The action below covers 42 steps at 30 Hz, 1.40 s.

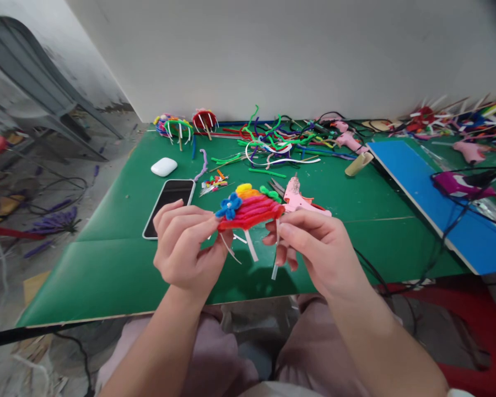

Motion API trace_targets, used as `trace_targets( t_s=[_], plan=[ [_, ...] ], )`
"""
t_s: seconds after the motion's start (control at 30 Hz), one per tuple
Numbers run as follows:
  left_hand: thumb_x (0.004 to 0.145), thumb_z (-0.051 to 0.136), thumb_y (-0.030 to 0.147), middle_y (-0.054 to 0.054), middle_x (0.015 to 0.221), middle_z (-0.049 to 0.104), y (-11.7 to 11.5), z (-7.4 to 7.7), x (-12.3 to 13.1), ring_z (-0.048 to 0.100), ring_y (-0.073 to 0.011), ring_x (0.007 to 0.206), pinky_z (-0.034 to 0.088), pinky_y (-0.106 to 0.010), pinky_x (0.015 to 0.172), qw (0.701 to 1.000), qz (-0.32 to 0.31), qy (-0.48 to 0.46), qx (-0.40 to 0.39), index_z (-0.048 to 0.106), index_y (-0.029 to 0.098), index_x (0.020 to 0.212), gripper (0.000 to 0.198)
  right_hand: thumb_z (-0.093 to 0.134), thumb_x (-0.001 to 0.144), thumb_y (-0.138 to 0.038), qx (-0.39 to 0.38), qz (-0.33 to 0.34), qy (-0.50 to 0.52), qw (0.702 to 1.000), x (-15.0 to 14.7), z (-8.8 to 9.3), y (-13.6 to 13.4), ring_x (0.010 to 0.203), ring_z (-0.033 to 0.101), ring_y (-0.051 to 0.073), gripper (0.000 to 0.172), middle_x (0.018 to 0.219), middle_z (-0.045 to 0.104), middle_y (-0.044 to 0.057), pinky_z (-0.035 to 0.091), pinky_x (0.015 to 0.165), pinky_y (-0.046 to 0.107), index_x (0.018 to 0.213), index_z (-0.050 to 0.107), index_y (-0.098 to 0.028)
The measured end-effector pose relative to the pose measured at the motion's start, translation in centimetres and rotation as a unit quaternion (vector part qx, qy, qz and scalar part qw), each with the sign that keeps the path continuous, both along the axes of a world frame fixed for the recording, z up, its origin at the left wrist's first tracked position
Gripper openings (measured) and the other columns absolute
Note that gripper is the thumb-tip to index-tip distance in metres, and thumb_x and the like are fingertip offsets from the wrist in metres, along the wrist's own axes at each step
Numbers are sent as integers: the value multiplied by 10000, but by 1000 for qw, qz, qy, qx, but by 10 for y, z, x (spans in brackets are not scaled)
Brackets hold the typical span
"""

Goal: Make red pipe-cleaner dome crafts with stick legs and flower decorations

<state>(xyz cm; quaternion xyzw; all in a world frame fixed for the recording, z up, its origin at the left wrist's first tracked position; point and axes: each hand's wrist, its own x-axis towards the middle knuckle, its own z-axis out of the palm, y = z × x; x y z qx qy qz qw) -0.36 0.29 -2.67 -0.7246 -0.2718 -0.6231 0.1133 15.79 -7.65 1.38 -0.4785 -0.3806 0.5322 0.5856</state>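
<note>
Pinching the dome (259, 212) at its left end with the left hand (187, 240), and a pale strip (275, 272) by its right end with the right hand (316, 242), above the near side of the table (103, 270). Judging by its top, looks well advanced, already decorated; seemingly less finished underneath, with loose-ended strips and no stick in view. Tilted edge-on, fuzzy, striped pink over a red rim, topped with a blue flower (228, 206), yellow (244, 190) and green tufts (269, 192). Just beyond, a pink glue gun (293, 196); farthest back, two similar domes (179, 128) with sticks.
</note>
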Motion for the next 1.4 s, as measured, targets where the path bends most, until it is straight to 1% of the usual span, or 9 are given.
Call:
trace_targets(
  t_s=[0.17,0.27,0.33,0.47,0.63,0.8,1.2,1.4],
  plan=[
    [759,657,211,48,741,584,-2,1,0,604,-118,705,519,-440,805,999,22,2,-26,506,227,720,157,667,750,-320,12,2,3,1000,1,0,0,459,589,78,109,704,699,-6,392,332,151,758,693,-215],
    [767,649,223,48,738,581,-2,1,0,602,-119,694,520,-441,793,1000,20,2,-20,504,231,723,152,675,747,-304,17,4,9,1000,1,0,0,461,587,67,78,697,690,-22,387,331,137,755,689,-227],
    [771,642,200,44,736,582,-1,1,0,602,-121,693,515,-446,798,1000,13,4,-22,505,228,730,145,680,745,-298,16,-1,8,1000,1,0,0,456,581,65,70,687,687,-26,387,331,135,750,685,-229],
    [717,690,188,33,727,589,-1,1,0,601,-133,679,511,-443,781,1000,-8,4,-5,522,210,737,171,690,737,-297,10,-9,6,1000,0,1,0,447,575,72,85,659,681,-19,385,325,138,734,673,-214],
    [743,662,166,39,744,589,-1,1,0,600,-124,696,505,-439,796,1000,1,8,-21,520,216,723,152,685,747,-288,17,-9,14,1000,0,0,0,435,558,56,75,642,668,-34,385,329,125,728,665,-218],
    [702,693,167,30,733,591,1,-1,1,593,-131,682,498,-433,791,1000,-16,-11,4,538,199,721,159,688,748,-276,29,-8,14,999,0,-2,0,418,546,44,58,648,664,-42,382,329,120,732,674,-222],
    [695,700,158,27,733,589,2,-2,1,589,-128,685,492,-424,794,1000,-22,-13,5,544,189,727,162,678,762,-266,39,-7,10,999,0,-3,0,424,541,28,34,640,653,-61,382,339,111,735,680,-245],
    [660,731,144,21,735,596,1,-1,0,591,-135,693,492,-428,793,999,-33,-8,4,552,175,724,193,667,772,-279,28,-1,21,999,1,-2,0,416,542,28,57,658,669,-56,387,340,107,734,668,-237]
  ],
)
